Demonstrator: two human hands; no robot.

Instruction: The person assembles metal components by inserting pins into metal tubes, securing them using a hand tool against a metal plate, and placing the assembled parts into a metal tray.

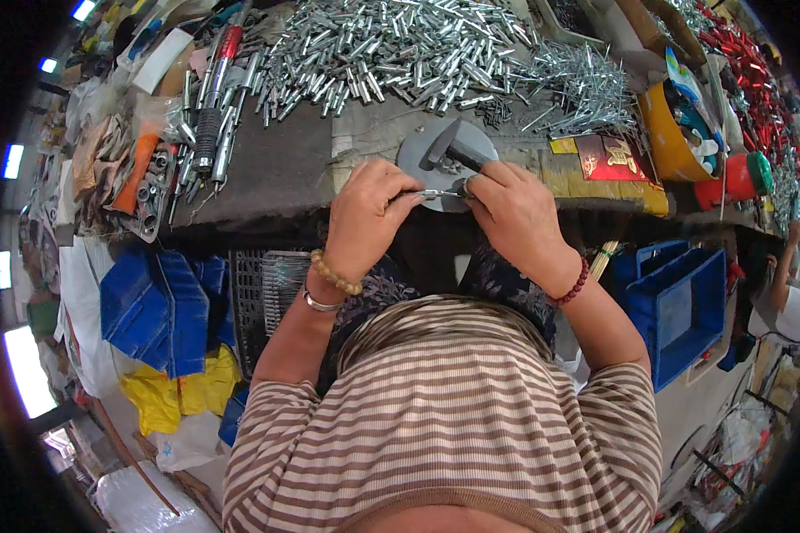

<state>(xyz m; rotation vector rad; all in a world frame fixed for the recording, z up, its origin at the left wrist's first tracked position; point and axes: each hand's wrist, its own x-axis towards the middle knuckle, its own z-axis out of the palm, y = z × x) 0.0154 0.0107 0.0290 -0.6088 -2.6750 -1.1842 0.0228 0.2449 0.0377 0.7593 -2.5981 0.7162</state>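
slim metal piece (436, 193), one, held between the two hands over the near part of a round grey disc (411, 155); whether it touches the disc cannot be told. left hand (369, 211): thumb and forefinger in a narrow pinch on the piece's left end. right hand (520, 213): thumb and fingers likewise closed on its right end, the grip partly hidden. hazards, by judgement: so small and smooth a part could slip if either pinch loosens, and might roll off the near edge of the bench (271, 173); uneven pressure from the two ends could skew it; the hammer (443, 147), lying on the disc just beyond the fingers, could be knocked by a careless knuckle. appearance: silvery, shiny, narrow, lying roughly level from left to right; finer detail too small to read. farther off: a broad heap of silvery metal tubes (391, 53); to its right, thin metal pins (587, 89). right: red card (609, 158), yellow container (669, 133). near left and near right, below the bench: blue bins (156, 306), blue crate (684, 311).
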